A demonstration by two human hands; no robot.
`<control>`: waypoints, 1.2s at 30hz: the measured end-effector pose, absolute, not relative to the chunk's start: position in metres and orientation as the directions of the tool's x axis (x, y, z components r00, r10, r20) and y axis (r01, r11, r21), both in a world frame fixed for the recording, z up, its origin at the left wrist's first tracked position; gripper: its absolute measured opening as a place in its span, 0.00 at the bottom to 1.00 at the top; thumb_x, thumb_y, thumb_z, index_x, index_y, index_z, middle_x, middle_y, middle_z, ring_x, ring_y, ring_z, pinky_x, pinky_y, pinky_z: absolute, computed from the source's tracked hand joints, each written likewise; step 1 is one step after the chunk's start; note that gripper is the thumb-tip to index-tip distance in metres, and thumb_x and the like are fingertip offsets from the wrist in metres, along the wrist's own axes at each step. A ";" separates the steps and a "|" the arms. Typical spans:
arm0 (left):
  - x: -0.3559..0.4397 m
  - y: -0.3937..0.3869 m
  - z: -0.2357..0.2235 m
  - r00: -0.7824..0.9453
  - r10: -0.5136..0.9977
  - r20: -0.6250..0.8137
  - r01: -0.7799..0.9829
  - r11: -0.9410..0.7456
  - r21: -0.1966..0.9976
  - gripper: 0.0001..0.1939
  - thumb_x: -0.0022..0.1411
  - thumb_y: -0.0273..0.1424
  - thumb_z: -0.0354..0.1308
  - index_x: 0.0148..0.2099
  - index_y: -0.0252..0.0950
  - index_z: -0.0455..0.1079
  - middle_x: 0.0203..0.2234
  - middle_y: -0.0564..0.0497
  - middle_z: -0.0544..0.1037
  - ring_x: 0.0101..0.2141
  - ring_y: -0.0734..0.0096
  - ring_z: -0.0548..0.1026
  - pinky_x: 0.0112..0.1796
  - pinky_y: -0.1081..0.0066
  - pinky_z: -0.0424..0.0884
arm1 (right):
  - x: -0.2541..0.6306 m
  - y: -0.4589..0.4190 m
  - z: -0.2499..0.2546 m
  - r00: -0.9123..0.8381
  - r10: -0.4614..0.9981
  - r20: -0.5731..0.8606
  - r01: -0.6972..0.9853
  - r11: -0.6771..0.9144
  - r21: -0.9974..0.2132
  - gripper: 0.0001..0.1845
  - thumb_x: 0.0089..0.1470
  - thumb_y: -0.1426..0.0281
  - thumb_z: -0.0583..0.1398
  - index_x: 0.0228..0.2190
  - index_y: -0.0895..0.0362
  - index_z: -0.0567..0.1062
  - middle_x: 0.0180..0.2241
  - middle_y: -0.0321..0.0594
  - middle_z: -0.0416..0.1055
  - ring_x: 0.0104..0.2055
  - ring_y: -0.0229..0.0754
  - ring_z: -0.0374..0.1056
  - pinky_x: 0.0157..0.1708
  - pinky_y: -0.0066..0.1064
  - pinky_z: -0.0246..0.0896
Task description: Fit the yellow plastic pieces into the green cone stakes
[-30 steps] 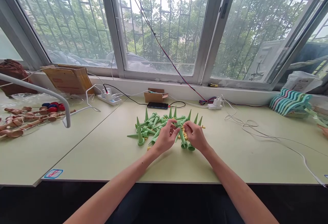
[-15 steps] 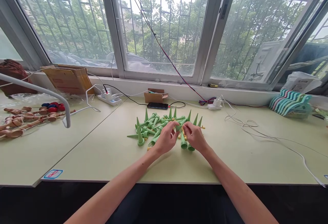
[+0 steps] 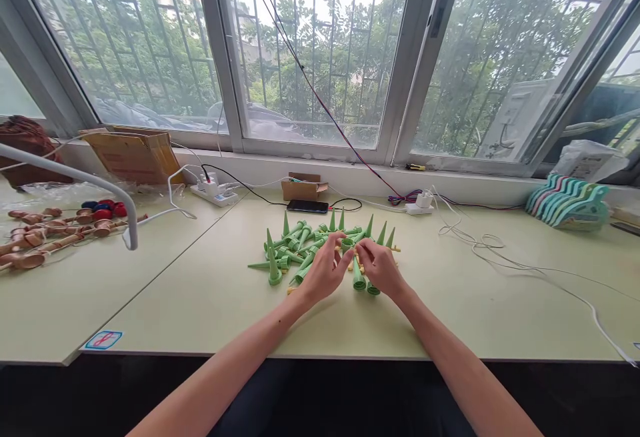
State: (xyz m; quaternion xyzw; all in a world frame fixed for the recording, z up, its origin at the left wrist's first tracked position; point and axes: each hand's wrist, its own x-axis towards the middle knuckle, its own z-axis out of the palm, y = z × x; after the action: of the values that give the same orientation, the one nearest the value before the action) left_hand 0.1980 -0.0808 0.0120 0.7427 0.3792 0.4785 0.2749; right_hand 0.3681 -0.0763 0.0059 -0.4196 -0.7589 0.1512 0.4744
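Green cone [image 3: 347, 244], clamped in left hand [image 3: 325, 270]; right hand [image 3: 383, 267] just beside, grip unclear

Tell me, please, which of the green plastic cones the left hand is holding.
The green plastic cone in the left hand, its round open end facing upward; the others lie or stand on the pale yellow-green table.

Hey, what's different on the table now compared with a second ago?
The green piece in the left hand has turned so its open round end shows. The right hand stays close beside it, fingers pinched. At the far right edge, another person's hand has gone from view and a dark flat object shows. The other green cones and the phone stayed put.
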 end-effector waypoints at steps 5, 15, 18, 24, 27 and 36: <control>0.199 -0.080 0.015 0.185 0.864 0.468 0.238 -0.501 0.832 0.17 0.68 0.46 0.47 0.51 0.40 0.60 0.39 0.50 0.69 0.22 0.80 0.65 0.23 0.77 0.62 | 0.368 -0.076 0.006 -0.193 0.771 0.607 0.489 0.612 -0.622 0.16 0.66 0.62 0.50 0.28 0.54 0.66 0.21 0.32 0.61 0.22 0.37 0.55 0.24 0.28 0.51; 0.198 -0.075 0.020 0.211 0.959 0.191 -0.071 -0.180 0.981 0.18 0.66 0.49 0.48 0.41 0.39 0.59 0.15 0.59 0.65 0.13 0.79 0.55 0.14 0.79 0.51 | 0.368 -0.081 0.012 -0.162 0.747 0.645 0.445 0.638 -0.628 0.16 0.66 0.61 0.50 0.31 0.55 0.68 0.24 0.35 0.64 0.24 0.37 0.60 0.27 0.28 0.57; 0.199 -0.076 0.022 0.259 0.955 0.147 -0.135 -0.114 0.984 0.18 0.65 0.50 0.49 0.38 0.39 0.57 0.15 0.59 0.68 0.12 0.79 0.56 0.13 0.79 0.52 | 0.367 -0.082 0.013 -0.183 0.736 0.652 0.440 0.655 -0.615 0.16 0.67 0.61 0.49 0.31 0.55 0.68 0.25 0.35 0.66 0.25 0.37 0.61 0.29 0.28 0.58; 0.199 -0.077 0.023 0.280 0.952 0.125 -0.106 -0.099 0.989 0.19 0.64 0.49 0.51 0.37 0.38 0.58 0.17 0.57 0.71 0.12 0.79 0.60 0.13 0.78 0.56 | 0.367 -0.082 0.013 -0.206 0.725 0.657 0.449 0.666 -0.595 0.16 0.66 0.61 0.50 0.32 0.55 0.70 0.25 0.36 0.66 0.26 0.38 0.61 0.29 0.28 0.59; 0.198 -0.077 0.022 0.282 0.950 0.136 -0.101 -0.111 0.989 0.18 0.64 0.49 0.50 0.38 0.38 0.58 0.19 0.56 0.71 0.13 0.79 0.62 0.13 0.78 0.57 | 0.367 -0.081 0.013 -0.203 0.729 0.654 0.447 0.663 -0.600 0.15 0.66 0.61 0.50 0.33 0.55 0.70 0.26 0.36 0.67 0.26 0.38 0.62 0.29 0.28 0.59; 0.198 -0.077 0.021 0.312 0.930 0.196 -0.053 -0.189 0.981 0.18 0.65 0.49 0.51 0.42 0.38 0.59 0.23 0.56 0.72 0.13 0.80 0.64 0.13 0.78 0.57 | 0.368 -0.079 0.011 -0.177 0.737 0.653 0.441 0.652 -0.616 0.14 0.66 0.63 0.51 0.31 0.55 0.69 0.25 0.35 0.65 0.25 0.38 0.60 0.28 0.28 0.57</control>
State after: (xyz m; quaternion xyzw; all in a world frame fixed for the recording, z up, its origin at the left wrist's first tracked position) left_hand 0.1978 -0.0771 0.0208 0.6145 0.3568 0.4654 0.5276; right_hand 0.3681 -0.0792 0.0109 -0.3909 -0.7534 0.1453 0.5085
